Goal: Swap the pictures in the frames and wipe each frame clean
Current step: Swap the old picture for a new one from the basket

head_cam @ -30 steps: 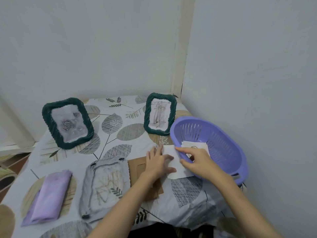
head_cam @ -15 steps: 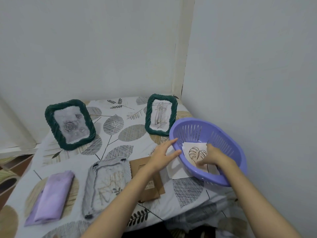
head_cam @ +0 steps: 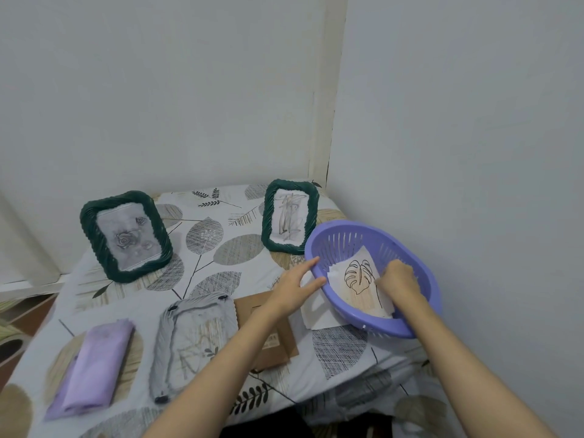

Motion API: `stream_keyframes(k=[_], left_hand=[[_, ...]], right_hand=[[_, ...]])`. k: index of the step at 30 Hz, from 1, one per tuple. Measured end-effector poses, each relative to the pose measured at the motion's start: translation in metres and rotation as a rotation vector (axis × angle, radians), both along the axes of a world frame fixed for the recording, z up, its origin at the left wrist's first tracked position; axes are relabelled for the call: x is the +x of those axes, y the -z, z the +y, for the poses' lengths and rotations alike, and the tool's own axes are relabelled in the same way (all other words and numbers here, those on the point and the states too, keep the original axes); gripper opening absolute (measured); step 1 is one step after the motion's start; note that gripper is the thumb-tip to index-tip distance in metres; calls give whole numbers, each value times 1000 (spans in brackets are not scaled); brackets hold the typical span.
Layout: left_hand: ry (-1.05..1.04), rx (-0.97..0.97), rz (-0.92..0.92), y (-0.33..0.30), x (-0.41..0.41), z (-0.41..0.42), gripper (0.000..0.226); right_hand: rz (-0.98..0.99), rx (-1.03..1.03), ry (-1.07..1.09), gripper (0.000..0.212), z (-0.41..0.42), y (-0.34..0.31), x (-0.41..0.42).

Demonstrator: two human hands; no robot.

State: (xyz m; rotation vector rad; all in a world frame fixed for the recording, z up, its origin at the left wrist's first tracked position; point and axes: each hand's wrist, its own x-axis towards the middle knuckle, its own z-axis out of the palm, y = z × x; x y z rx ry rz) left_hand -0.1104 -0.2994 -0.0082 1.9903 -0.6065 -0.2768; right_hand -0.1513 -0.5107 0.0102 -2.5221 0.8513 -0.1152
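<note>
Leaf-print worktop [head_cam: 221,257] in room corner. Leaf picture [head_cam: 358,279] lies in purple basket [head_cam: 420,298], long axis running near-to-far. R hand [head_cam: 396,276] nearer, fingers curled down on picture's right edge; firm grip or just pinching, can't tell. L hand [head_cam: 298,287] open, steadying basket rim, just left of picture. Open frame [head_cam: 192,339] flat, well left.

No readable text, numbers or brand names appear anywhere. The brown cardboard backing [head_cam: 274,338], lying just right of the face-down grey frame [head_cam: 192,339], carries a small dark printed mark, too blurred to make out.
</note>
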Motion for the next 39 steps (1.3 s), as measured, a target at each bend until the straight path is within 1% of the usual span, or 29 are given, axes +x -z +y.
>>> stream_keyframes(k=[3,5,6,7,8,9,10,11,12,13,14,15,16,17,18,20,21,23,25,27,31,35,39], left_hand=[[-29,56,11,3,0,0,56],[-99,76,-36,-2,-5,0,54],[-125,14,-69,-8,-9,0,50],[-126,-94,-68,-17,-15,1,43],[-104,-222,-3,-29,-22,2,37],[-71,-349,126,-41,-29,5,34],[-34,-460,286,-52,-35,9,35],[-5,-578,431,-59,-39,13,42],[15,-691,541,-63,-39,19,49],[17,-799,609,-66,-38,25,54],[-5,-867,641,-67,-38,32,56],[-14,-906,652,-69,-41,39,52],[-29,-909,640,-68,-43,45,41],[-63,-896,608,-68,-45,53,30],[-105,-865,546,-63,-46,62,31],[-145,-773,450,-53,-48,83,51],[-169,-719,410,-47,-51,95,54],[-228,-577,312,-34,-54,120,50],[-329,-421,204,-22,-56,146,40],[-393,-291,154,-13,-57,169,35],[-364,-90,116,2,-56,208,41],[-360,10,71,12,-53,231,42],[-340,114,68,18,-54,240,47]], right_hand=[[-23,-7,-8,20,3,-4,-4],[-117,5,-38,25,12,-15,-11],[-202,30,-72,27,18,-22,-14],[-303,77,-105,25,27,-31,-18],[-400,132,-146,22,39,-40,-22],[-480,180,-197,18,51,-47,-25],[-530,217,-253,16,64,-51,-27],[-547,245,-310,16,76,-53,-27],[-542,268,-365,18,87,-53,-27],[-522,303,-399,19,96,-52,-26],[-503,352,-417,19,106,-52,-27],[-493,407,-436,18,112,-52,-28],[-488,458,-458,20,118,-52,-30],[-483,497,-475,23,123,-51,-33],[-477,523,-487,27,127,-49,-35],[-451,571,-507,33,136,-42,-39],[-435,617,-533,34,142,-39,-40],[-376,714,-594,35,156,-31,-41],[-308,693,-623,36,170,-22,-40],[-232,671,-642,38,185,-12,-38],[-99,624,-686,51,218,7,-33],[-90,546,-719,55,239,18,-29],[-52,453,-769,55,248,25,-26]])
